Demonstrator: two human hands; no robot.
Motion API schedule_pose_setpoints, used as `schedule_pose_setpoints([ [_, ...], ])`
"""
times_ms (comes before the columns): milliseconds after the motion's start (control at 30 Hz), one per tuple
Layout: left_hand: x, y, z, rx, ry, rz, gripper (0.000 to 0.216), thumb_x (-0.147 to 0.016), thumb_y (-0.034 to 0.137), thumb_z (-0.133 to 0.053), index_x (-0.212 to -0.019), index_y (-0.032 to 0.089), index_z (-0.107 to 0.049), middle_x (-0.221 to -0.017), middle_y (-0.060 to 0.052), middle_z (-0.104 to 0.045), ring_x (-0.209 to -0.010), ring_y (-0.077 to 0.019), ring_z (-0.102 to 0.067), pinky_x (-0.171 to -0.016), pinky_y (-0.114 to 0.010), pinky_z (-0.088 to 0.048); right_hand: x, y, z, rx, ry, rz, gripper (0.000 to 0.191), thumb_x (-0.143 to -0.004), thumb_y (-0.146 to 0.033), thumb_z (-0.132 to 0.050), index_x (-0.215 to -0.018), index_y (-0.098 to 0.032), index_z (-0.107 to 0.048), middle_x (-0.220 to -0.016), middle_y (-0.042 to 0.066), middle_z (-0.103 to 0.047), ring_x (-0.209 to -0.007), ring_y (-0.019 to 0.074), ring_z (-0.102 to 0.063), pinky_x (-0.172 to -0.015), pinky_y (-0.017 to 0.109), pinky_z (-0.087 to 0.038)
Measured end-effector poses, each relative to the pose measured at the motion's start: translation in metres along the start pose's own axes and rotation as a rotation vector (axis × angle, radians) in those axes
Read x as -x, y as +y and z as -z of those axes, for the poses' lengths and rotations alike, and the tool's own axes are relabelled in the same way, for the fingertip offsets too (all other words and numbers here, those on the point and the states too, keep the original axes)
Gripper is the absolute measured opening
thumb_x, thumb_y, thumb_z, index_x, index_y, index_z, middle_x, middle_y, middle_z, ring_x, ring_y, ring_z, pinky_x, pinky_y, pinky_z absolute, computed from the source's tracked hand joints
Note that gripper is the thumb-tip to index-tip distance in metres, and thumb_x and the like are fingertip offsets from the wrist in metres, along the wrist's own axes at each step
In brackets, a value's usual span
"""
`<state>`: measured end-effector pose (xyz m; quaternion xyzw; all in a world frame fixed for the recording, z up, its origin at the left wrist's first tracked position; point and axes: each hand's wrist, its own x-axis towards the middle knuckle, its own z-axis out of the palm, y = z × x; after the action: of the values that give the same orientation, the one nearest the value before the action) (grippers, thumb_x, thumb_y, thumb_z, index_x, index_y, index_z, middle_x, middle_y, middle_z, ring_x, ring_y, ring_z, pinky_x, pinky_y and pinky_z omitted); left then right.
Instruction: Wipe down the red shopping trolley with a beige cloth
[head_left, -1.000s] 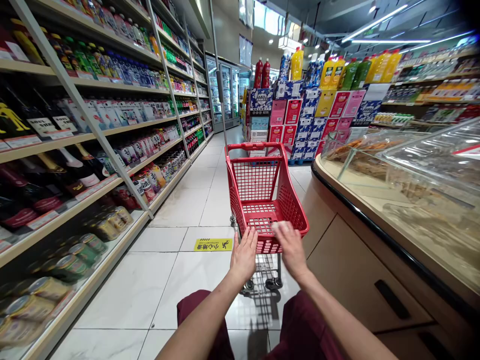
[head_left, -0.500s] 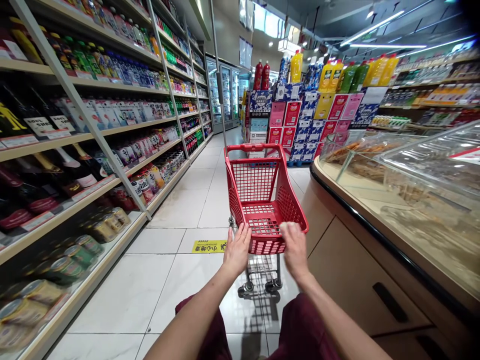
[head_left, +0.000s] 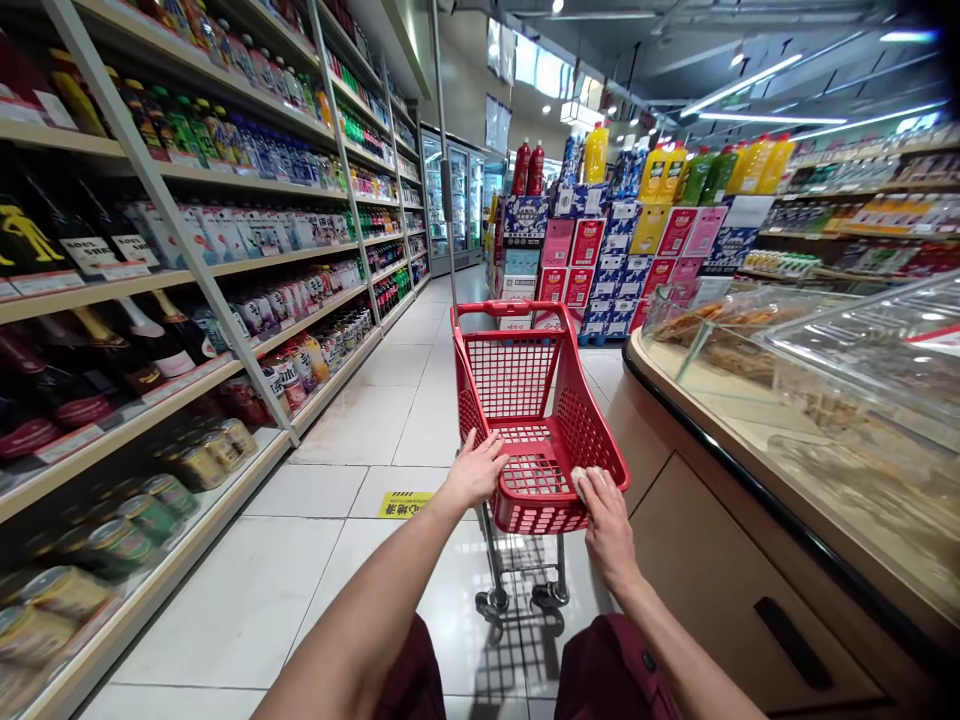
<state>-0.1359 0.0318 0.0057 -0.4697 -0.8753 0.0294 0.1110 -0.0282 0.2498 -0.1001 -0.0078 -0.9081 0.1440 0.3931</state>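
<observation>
A small red plastic shopping cart stands in the aisle right in front of me, and its basket looks empty. My left hand grips the near left rim of the basket, fingers curled over the edge. My right hand rests on the near right corner of the rim, with its fingers closed over a small pale wad that could be a cloth or tissue. My dark red trousers show at the bottom of the view.
Long shelves of bottles, cartons and cans line the left side. A curved counter with glass display lids runs close along the cart's right. Stacked drink boxes stand ahead; a yellow floor sticker lies left of the cart.
My hands have moved apart on the cart's near edge: the left to the left rim, the right to the right corner. The cart sits slightly farther right and nearer the counter.
</observation>
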Motion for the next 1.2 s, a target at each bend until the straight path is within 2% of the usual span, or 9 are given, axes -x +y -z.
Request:
schedule_pose_setpoints([
  [100, -0.014, -0.016, 0.002, -0.033, -0.011, -0.075, 0.02, -0.084, 0.018, -0.041, -0.088, 0.021, -0.061, -0.099, -0.003, -0.063, -0.114, -0.0167, -0.043, -0.104, -0.041, -0.017, 0.001, 0.006, -0.004, 0.023, -0.009, 0.036, 0.059, -0.079, -0.004, -0.029, -0.133, -0.027, -0.032, -0.136, 0.006, -0.038, -0.131, 0.021, -0.022, -0.101, 0.048, -0.03],
  [200, -0.021, -0.006, -0.002, -0.043, 0.013, -0.074, 0.021, -0.085, 0.019, -0.041, -0.078, 0.02, -0.061, -0.083, -0.002, -0.064, -0.1, -0.0157, -0.05, -0.098, -0.035, -0.025, -0.003, 0.027, -0.003, 0.026, -0.017, 0.05, 0.059, -0.077, -0.002, -0.03, -0.13, -0.027, -0.037, -0.135, 0.006, -0.04, -0.131, 0.0204, -0.022, -0.101, 0.047, -0.03],
  [367, -0.034, 0.042, -0.008, -0.009, 0.04, -0.061, 0.023, -0.087, 0.02, -0.037, -0.084, 0.017, -0.059, -0.083, -0.004, -0.063, -0.089, -0.0158, -0.053, -0.093, -0.034, -0.03, -0.016, 0.079, 0.009, 0.067, -0.106, -0.024, 0.061, -0.069, 0.002, -0.031, -0.123, -0.022, -0.047, -0.134, 0.006, -0.041, -0.131, 0.0207, -0.022, -0.102, 0.045, -0.032],
  [467, -0.035, 0.044, -0.005, 0.032, 0.069, -0.029, 0.026, -0.084, 0.03, -0.042, -0.103, 0.017, -0.055, -0.102, -0.006, -0.061, -0.1, -0.0183, -0.051, -0.096, -0.037, -0.028, -0.018, 0.094, 0.022, 0.088, -0.115, -0.14, 0.062, -0.067, 0.002, -0.031, -0.122, -0.021, -0.048, -0.133, 0.006, -0.042, -0.13, 0.0224, -0.024, -0.101, 0.046, -0.033],
  [567, -0.024, 0.019, -0.003, 0.007, 0.076, 0.172, 0.047, -0.082, 0.039, -0.044, -0.124, 0.018, -0.04, -0.131, -0.01, -0.043, -0.123, -0.0245, -0.033, -0.102, -0.047, -0.019, -0.006, 0.07, 0.03, 0.047, -0.063, -0.233, 0.061, -0.07, -0.001, -0.031, -0.125, -0.022, -0.045, -0.133, 0.005, -0.042, -0.129, 0.0228, -0.027, -0.101, 0.046, -0.034],
  [767, 0.002, 0.008, -0.007, -0.041, 0.098, 0.212, 0.055, -0.08, 0.031, -0.042, -0.133, 0.019, -0.029, -0.141, -0.007, -0.03, -0.133, -0.0253, -0.013, -0.107, -0.047, -0.011, 0.02, -0.03, 0.031, -0.089, 0.116, -0.191, 0.067, -0.074, -0.002, -0.028, -0.136, -0.027, -0.027, -0.142, 0.002, -0.027, -0.131, 0.0214, -0.022, -0.104, 0.048, -0.029],
  [900, 0.011, 0.016, -0.001, -0.027, 0.086, 0.229, 0.06, -0.077, 0.029, -0.043, -0.134, 0.016, -0.027, -0.142, -0.008, -0.027, -0.133, -0.0248, -0.013, -0.108, -0.047, -0.007, 0.016, -0.021, 0.032, -0.045, 0.077, -0.088, 0.066, -0.075, -0.001, -0.029, -0.135, -0.029, -0.026, -0.141, 0.002, -0.03, -0.131, 0.0213, -0.022, -0.104, 0.049, -0.027],
  [1067, 0.017, 0.009, 0.007, -0.047, 0.072, 0.332, 0.065, -0.072, 0.021, -0.043, -0.134, 0.009, -0.027, -0.144, -0.011, -0.021, -0.134, -0.0242, -0.008, -0.109, -0.045, -0.007, -0.004, -0.01, 0.018, 0.025, 0.139, -0.227, 0.063, -0.074, -0.001, -0.03, -0.133, -0.022, -0.034, -0.139, 0.005, -0.033, -0.131, 0.0207, -0.021, -0.104, 0.047, -0.029],
  [1200, 0.02, 0.01, 0.011, -0.041, 0.066, 0.232, 0.063, -0.073, 0.02, -0.041, -0.134, 0.011, -0.026, -0.144, -0.008, -0.022, -0.134, -0.0213, -0.01, -0.108, -0.046, -0.004, -0.026, -0.021, 0.006, -0.037, 0.024, -0.057, 0.057, -0.077, -0.003, -0.029, -0.129, -0.021, -0.04, -0.137, 0.005, -0.037, -0.131, 0.019, -0.021, -0.104, 0.045, -0.028],
])
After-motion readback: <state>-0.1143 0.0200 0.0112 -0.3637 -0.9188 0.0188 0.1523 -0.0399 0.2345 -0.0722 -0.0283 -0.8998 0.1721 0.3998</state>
